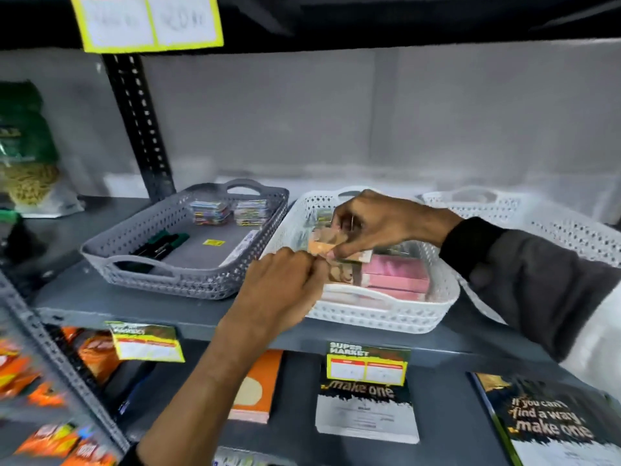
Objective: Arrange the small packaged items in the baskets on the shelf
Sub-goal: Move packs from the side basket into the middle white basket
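A white perforated basket [386, 317] stands on the grey shelf [100, 297] at the centre. Inside it lie pink boxes [396, 277] and small brown and orange packets [324, 245]. My right hand [379, 223] reaches in from the right and pinches the orange packets with its fingertips. At the basket's left front corner my left hand [285, 284] grips the same bundle of packets from below. To the left, a grey basket [188, 277] holds two stacks of small clear-wrapped items [228, 211] at its back and dark green tools [161, 245].
Another white basket [554, 227] stands at the right, partly behind my dark sleeve. A black slotted upright [141, 129] rises at the back left beside a pasta bag [27, 153]. Price tags [368, 364] hang on the shelf edge. Notebooks and snack packets lie on the shelf below.
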